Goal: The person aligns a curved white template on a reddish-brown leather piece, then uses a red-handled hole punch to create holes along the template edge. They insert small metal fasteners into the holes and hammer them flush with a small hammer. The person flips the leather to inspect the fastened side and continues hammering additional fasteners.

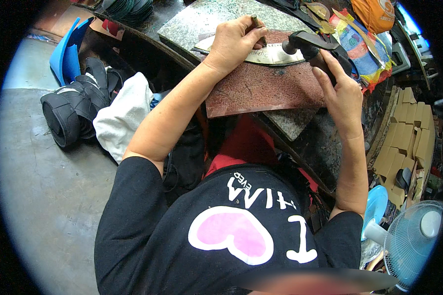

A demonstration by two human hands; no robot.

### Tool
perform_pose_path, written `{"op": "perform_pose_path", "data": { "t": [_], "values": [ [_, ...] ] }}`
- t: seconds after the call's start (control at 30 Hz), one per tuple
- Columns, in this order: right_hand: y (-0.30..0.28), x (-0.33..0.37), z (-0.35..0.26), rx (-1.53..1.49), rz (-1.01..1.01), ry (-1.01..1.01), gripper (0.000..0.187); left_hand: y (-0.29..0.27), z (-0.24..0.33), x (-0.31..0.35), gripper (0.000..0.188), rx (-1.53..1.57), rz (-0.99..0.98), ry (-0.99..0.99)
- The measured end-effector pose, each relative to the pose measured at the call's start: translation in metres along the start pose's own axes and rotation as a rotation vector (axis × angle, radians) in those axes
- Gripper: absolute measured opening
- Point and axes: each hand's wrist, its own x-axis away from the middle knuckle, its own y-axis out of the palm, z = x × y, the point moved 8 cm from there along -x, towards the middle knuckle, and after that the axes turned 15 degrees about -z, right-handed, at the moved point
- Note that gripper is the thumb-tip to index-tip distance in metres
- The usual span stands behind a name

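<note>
My left hand (237,41) pinches a thin dark metal punch (254,20), its lower end down at a pale, curved flat piece (275,55). That piece carries handwriting and a row of small dark marks along its upper side. It lies on a speckled reddish-brown board (261,91). Closed round the handle of a hammer (314,41), my right hand (340,91) keeps the rounded hammer face just right of the punch, above the pale piece and apart from the punch. Whether the punch tip touches the piece is hidden by my fingers.
Under the board is a grey speckled stone slab (192,24) on a dark bench. A colourful woven sack (362,44) and an orange bag (374,14) sit at the right. Cardboard boxes (403,132) and a fan (413,241) stand lower right; black rolled strips (76,105) and white cloth (125,115) lie left.
</note>
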Motion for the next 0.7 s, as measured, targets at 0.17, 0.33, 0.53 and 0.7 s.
{"op": "perform_pose_path", "data": {
  "t": [0.17, 0.33, 0.53, 0.7],
  "values": [
    [0.006, 0.012, -0.004, 0.017, -0.083, 0.001, 0.041, 0.007, 0.025, 0.009, 0.016, -0.190, -0.098, 0.071],
    [0.003, 0.036, -0.013, 0.025, -0.098, -0.045, 0.040, 0.018, 0.031, 0.021, 0.015, -0.175, -0.181, 0.040],
    [0.002, 0.057, -0.023, 0.025, -0.111, -0.045, 0.039, 0.033, 0.039, 0.040, 0.015, -0.166, -0.208, 0.055],
    [0.010, 0.063, -0.018, 0.026, -0.094, -0.026, 0.039, 0.021, 0.028, 0.052, 0.016, 0.135, 0.076, -0.019]
  ]
}}
